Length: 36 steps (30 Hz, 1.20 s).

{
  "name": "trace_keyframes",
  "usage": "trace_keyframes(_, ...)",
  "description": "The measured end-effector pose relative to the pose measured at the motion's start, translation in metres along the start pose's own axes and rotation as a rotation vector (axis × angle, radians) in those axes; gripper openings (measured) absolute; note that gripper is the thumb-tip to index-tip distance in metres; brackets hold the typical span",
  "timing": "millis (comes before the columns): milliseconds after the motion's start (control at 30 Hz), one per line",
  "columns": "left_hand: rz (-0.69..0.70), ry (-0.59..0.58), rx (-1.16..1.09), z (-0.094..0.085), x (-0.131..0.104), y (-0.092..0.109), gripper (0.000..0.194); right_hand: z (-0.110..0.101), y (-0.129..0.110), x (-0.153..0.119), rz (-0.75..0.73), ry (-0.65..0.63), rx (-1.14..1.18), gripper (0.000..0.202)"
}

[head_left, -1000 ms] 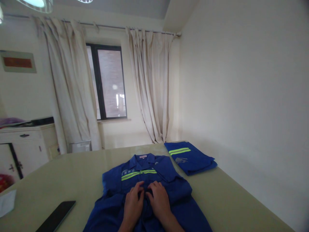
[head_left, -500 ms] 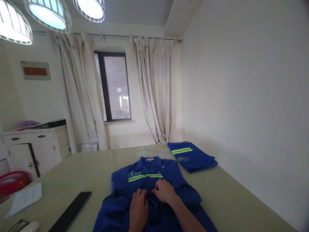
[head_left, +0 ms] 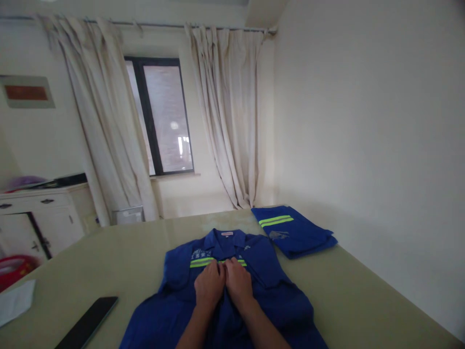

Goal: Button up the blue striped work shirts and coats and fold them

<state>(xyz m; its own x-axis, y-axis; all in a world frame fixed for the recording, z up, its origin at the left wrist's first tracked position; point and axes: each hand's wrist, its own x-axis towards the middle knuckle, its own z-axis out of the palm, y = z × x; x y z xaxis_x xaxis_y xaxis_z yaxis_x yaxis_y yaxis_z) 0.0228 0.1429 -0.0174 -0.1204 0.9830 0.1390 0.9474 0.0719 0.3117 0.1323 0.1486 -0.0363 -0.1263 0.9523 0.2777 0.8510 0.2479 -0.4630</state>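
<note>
A blue work jacket (head_left: 174, 310) with a yellow-green and grey reflective stripe lies front up on the table, its collar toward the far side. My left hand (head_left: 209, 283) is closed at the front opening, on the stripe. Right beside it, my right hand (head_left: 238, 281) is closed on the other side of the opening, knuckles up. Both hands appear to pinch the jacket's front edges; the fingertips are hidden behind the hands. Pale lettering shows on the chest, and a label sits inside the collar.
A folded blue garment (head_left: 308, 235) with a reflective stripe lies at the table's far right, by the wall. On the left are a long black flat object (head_left: 89, 322) and a white paper (head_left: 16, 300). A white cabinet (head_left: 54, 213) and red basin (head_left: 16, 269) stand beyond the table.
Both hands have moved up the jacket front toward the collar and come together at the stripe. The lower part of the jacket lies flatter. My view has tilted down somewhat.
</note>
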Motion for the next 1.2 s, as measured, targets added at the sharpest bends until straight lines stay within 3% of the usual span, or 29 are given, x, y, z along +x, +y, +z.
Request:
trace_keyframes(200, 0.144, 0.075, -0.019, 0.015, 0.028, 0.004, 0.028, 0.000, 0.016, 0.021, 0.065, -0.004, 0.011, 0.021)
trace_keyframes(600, 0.041, 0.061, -0.072, 0.022, 0.075, 0.000, 0.028, 0.001, 0.014, 0.062, 0.096, -0.026, -0.011, 0.026)
trace_keyframes(800, 0.031, 0.055, -0.116, 0.020, 0.085, -0.007, 0.024, 0.004, 0.014, 0.068, 0.086, -0.041, -0.024, 0.024)
trace_keyframes(1200, 0.036, 0.059, -0.122, 0.019, 0.085, -0.004, 0.035, 0.006, 0.015, 0.071, 0.059, -0.040, -0.048, 0.027)
